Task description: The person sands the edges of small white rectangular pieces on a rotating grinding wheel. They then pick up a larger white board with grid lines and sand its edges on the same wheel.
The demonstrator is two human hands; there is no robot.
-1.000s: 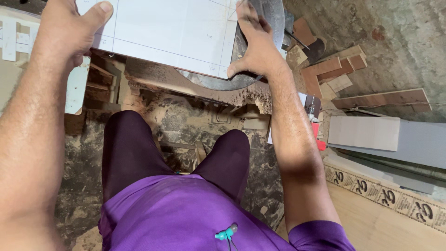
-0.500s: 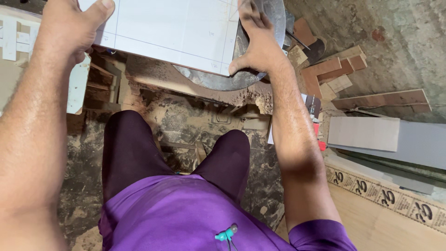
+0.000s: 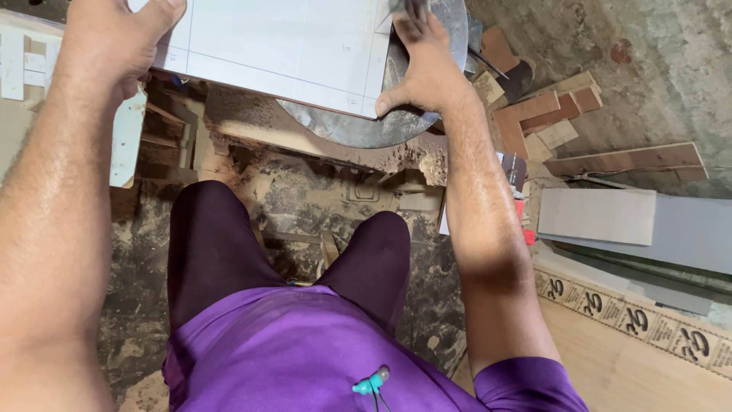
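Observation:
A white laminated board (image 3: 282,46) with thin pencil lines lies across a round grey metal saw table (image 3: 366,126) at the top of the view. My left hand (image 3: 114,46) grips the board's near left corner, thumb on top. My right hand (image 3: 423,69) lies flat against the board's right edge, thumb along its near corner and fingers resting on the metal table. Both forearms reach forward over my dark trousers and purple shirt.
Sawdust coats the wooden frame (image 3: 252,130) and floor below. Brown wood offcuts (image 3: 541,114) lie at the right, with a grey board (image 3: 602,217) and a printed-edge plywood sheet (image 3: 640,336) nearer. White strips (image 3: 15,65) sit at the far left.
Both hands and the white board have moved a little away from me, up the frame, exposing more of the round metal table's near edge.

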